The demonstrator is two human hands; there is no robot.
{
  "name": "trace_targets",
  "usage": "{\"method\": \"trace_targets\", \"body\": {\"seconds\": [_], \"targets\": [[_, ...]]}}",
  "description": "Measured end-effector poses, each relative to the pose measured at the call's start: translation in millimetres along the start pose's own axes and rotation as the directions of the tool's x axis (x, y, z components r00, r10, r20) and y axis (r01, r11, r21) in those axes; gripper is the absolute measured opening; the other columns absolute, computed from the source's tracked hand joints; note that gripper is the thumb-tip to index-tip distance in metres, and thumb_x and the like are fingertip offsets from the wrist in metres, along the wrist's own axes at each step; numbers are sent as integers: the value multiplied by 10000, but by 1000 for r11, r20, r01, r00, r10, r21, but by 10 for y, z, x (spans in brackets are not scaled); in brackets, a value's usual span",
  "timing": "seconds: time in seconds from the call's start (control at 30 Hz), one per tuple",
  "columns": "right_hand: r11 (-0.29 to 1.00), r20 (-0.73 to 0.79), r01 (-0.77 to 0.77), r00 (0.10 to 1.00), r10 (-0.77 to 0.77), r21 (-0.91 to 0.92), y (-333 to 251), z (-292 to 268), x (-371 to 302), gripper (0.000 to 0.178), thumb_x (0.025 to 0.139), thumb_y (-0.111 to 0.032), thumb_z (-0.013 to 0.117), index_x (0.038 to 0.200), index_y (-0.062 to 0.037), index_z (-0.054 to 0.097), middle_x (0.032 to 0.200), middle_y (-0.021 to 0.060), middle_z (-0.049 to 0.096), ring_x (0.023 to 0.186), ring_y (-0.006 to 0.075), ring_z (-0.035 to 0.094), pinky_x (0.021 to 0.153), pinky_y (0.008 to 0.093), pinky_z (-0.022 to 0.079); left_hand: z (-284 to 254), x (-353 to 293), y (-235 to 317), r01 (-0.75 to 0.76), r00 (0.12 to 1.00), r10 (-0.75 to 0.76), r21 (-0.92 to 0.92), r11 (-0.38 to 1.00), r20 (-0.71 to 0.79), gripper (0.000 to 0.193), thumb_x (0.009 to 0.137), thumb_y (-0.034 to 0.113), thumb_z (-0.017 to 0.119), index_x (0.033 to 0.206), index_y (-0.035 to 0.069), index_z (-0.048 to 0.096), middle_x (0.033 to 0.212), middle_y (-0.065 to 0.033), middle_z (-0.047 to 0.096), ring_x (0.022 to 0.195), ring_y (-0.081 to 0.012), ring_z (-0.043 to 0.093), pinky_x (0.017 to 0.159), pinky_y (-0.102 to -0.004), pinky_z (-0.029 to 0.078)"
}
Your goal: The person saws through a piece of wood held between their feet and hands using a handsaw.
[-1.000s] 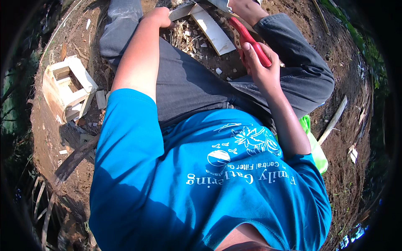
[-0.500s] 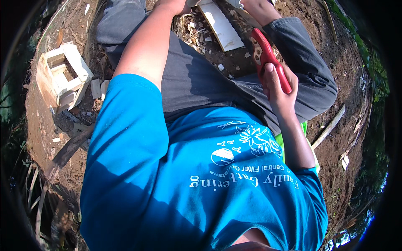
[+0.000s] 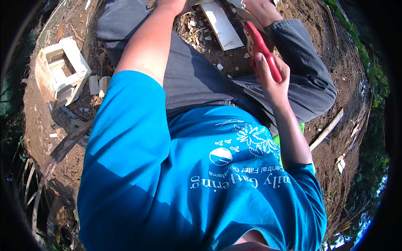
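My right hand (image 3: 272, 75) is wrapped round the red handle (image 3: 264, 52) of what looks like a hand saw, above my bent right leg. Pale metal with round spots shows along the handle's left side; I cannot make out the blade beyond it. A pale wooden board (image 3: 221, 26) lies between my legs, with a jagged line along its right side. My left arm reaches forward, and my left hand (image 3: 176, 6) is cut off by the upper edge near the board's far end. Its fingers are hidden.
An open wooden box frame (image 3: 63, 71) stands on the soil at the left, with small wood offcuts (image 3: 99, 85) beside it. Wood chips (image 3: 197, 31) litter the ground between my legs. A branch (image 3: 67, 146) lies at the left, a split stick (image 3: 327, 129) at the right.
My right hand and the red handle have shifted slightly forward and to the left. My left arm stays nearly in place.
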State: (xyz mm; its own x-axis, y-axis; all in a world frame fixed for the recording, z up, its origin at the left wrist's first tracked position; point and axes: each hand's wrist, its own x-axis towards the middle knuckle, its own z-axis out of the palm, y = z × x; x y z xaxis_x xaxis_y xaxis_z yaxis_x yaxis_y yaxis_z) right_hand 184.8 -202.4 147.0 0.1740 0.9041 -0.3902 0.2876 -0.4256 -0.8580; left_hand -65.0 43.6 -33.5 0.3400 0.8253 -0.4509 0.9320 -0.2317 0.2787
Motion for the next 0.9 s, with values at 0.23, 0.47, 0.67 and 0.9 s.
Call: {"method": "trace_targets", "body": {"seconds": [0.23,0.47,0.67,0.9], "targets": [[991,-128,125,985,-118,53,220,585,1167,408,990,-426,719,862,-40,694,640,-33,583,549,34,515,500,217,389,-450,-264,441,-54,997,55,-15,998,61,336,789,292,759,1060,92,770,1121,-227,732,1072,-393,706,895,-495,562],[997,-38,-34,999,37,67,38,258,315,378,1003,-367,706,887,-6,704,666,-61,552,633,23,478,574,231,388,-164,-83,124,-24,999,25,-10,1000,39,277,822,235,713,1041,73,765,1096,-236,731,1053,-397,709,885,-494,562],[997,-58,-14,998,19,75,14,358,550,378,1002,-364,708,859,-14,696,639,-79,521,604,19,452,552,233,357,-200,-169,192,-26,1000,25,-18,1000,-16,233,847,203,678,1007,61,769,1091,-252,725,1038,-404,713,878,-499,569],[994,-77,18,997,-10,107,96,579,947,364,993,-330,706,815,-14,674,625,-39,554,619,41,480,560,262,399,-297,-180,255,20,998,-19,-5,1000,62,253,819,242,717,1001,76,776,1073,-252,726,1031,-408,713,871,-496,573]]}}
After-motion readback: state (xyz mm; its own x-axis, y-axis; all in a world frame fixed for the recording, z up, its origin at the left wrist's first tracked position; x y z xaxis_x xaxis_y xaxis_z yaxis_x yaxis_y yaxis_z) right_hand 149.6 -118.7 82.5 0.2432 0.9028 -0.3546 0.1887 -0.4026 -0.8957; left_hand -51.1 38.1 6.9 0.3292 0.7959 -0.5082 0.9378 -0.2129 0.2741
